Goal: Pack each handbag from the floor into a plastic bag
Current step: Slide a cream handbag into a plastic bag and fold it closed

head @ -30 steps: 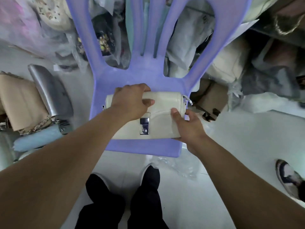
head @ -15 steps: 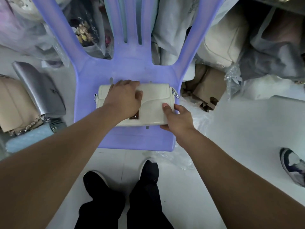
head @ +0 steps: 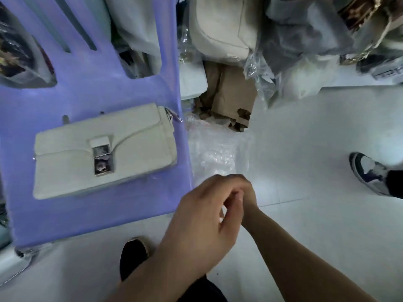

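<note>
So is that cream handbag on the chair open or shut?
Shut: the cream rectangular handbag has its flap flat under the silver clasp.

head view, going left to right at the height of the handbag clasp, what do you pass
cream handbag lying on the purple chair → clear plastic bag on the floor → sneaker

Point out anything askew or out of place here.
The cream handbag lies slightly skewed on the purple chair, its right end close to the seat edge. Beside it, clear plastic lies crumpled on the floor. Nothing looks damaged.
</note>
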`<state>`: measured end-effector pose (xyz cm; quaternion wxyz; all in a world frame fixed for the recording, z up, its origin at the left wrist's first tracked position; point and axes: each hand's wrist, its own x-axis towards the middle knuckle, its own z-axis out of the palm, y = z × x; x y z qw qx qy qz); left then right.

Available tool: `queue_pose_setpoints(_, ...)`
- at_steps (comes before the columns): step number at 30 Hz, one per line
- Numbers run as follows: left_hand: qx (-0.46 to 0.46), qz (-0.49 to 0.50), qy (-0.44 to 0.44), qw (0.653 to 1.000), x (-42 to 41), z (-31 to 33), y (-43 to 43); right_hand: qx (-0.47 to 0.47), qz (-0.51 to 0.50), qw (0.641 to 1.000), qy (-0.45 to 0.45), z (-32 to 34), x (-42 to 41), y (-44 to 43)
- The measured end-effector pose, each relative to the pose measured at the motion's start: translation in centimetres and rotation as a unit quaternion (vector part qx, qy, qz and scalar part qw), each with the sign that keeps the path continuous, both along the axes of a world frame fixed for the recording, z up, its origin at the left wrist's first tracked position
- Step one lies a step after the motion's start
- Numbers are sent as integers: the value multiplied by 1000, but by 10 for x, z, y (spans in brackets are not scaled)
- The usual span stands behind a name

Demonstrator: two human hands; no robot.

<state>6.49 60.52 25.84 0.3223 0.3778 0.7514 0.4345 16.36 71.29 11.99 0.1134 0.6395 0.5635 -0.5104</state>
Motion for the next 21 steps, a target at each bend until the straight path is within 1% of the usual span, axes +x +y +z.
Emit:
queue_pose_setpoints(1, -15, -18, -27, 999, 12, -14, 0, -20, -15, 1000, 11, -18, 3, -1)
queue_pose_setpoints(2, -28, -34, -48, 998, 22, -30, 1, -21, -14, 1000, 4, -36, 5, -2)
queue_pose_setpoints(4, -58, -47, -91, 993, 38, -68, 3, 8, 67, 996, -63, -76, 7, 0)
queue_pose_setpoints(6, -110, -19, -121, 986, 48, -105, 5, 28, 137, 987, -84, -110, 9, -1)
queue_pose_setpoints(7, -140, 3, -133, 981, 51, -123, 7, 30, 146, 986, -77, -124, 10, 0)
queue_pose_setpoints(10, -198, 60, -165, 964, 57, -168, 16, 19, 113, 990, -78, -154, 18, 4)
queue_pose_setpoints(15, -211, 100, -167, 958, 59, -211, 33, 22, 188, 976, -109, -190, 23, 2)
queue_pose_setpoints(17, -208, 115, -172, 956, 58, -218, 37, 23, 191, 975, -114, -201, 26, -1)
queue_pose_setpoints(21, -196, 135, -178, 955, 55, -219, 41, 79, 198, 969, -122, -204, 32, -3)
